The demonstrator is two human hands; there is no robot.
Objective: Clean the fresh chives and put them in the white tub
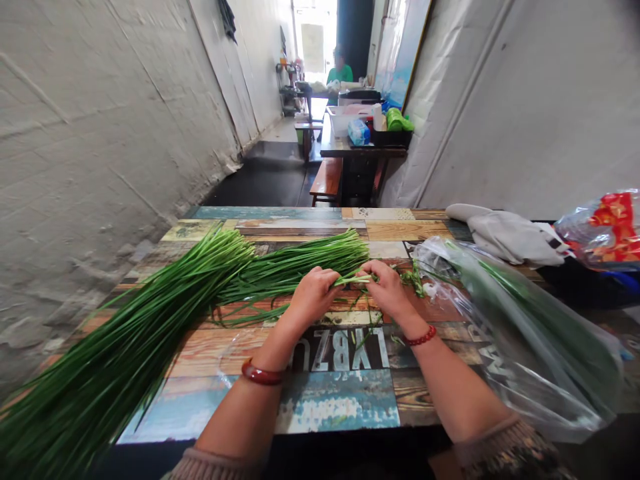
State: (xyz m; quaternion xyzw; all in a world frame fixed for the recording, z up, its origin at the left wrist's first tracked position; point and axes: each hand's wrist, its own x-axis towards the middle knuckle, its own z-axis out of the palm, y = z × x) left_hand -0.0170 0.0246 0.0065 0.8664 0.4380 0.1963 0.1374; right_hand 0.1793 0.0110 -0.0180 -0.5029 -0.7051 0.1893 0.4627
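Note:
My left hand (316,293) is closed around a few garlic chives (351,279), whose pale ends point right. At those pale ends, the fingers of my right hand (386,287) pinch the stalks. Just behind my hands lies a bunch of chives (305,260) on the patterned wooden table (345,393). A larger chive pile (165,320) spreads down the left side and over the table's near edge. Scraps of trimmed leaf (413,277) lie to the right of my right hand, with more bits below both hands.
A clear plastic bag (545,340) with more green stalks inside covers the table's right side. Behind it are a grey cloth (515,237) and a red-and-clear package (615,227). Further off stand a bench (327,179), another loaded table (345,148) and a person in green (340,72).

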